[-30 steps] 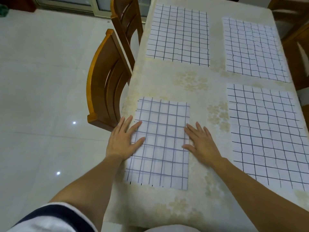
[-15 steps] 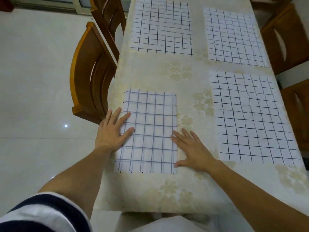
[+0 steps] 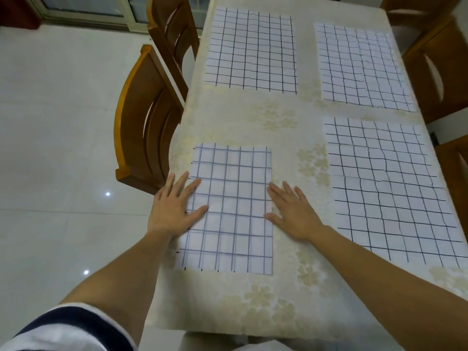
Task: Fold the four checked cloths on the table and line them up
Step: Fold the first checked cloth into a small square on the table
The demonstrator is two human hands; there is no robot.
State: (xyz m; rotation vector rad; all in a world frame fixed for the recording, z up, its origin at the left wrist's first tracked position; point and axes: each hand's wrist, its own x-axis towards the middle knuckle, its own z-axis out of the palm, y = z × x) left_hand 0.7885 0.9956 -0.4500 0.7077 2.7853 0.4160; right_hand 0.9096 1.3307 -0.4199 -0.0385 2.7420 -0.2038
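- Pale flowered counter (image 3: 253,122), glossy tiled floor (image 3: 63,122) off to the left, wooden chairs (image 3: 144,122) tucked in along both long sides.
- Four checked cloths laid out two by two on it, all lying apart from one another.
- Near-left cloth (image 3: 233,198): narrower than the other three, with a fainter second grid showing through from underneath. Judged folded in half once, lengthwise, edges fairly well matched.
- Left hand (image 3: 174,206) flat on that cloth's left edge, fingers straight and spread, pressing rather than gripping; nothing grasped.
- Right hand (image 3: 291,211) likewise flat and released, lying mostly on the counter just beside the cloth's right edge, thumb and forefinger touching it; nothing pinched.
- Looks like smoothing or squaring up of the first fold, possibly ahead of a second one.
- Far-left cloth (image 3: 250,49), far-right cloth (image 3: 359,67) and near-right cloth (image 3: 390,188): spread out full size, single layer, untouched by either hand; slight ripples across the two on the right.
- Progress, as a judgement: early. One fold made on one cloth out of four.
- Perhaps a further fold due on the near-left cloth, though impossible to tell from the task how small the finished shape should be.
- Left to do: folding of the other three to match, then lining up of all four in a row. No row begun yet.
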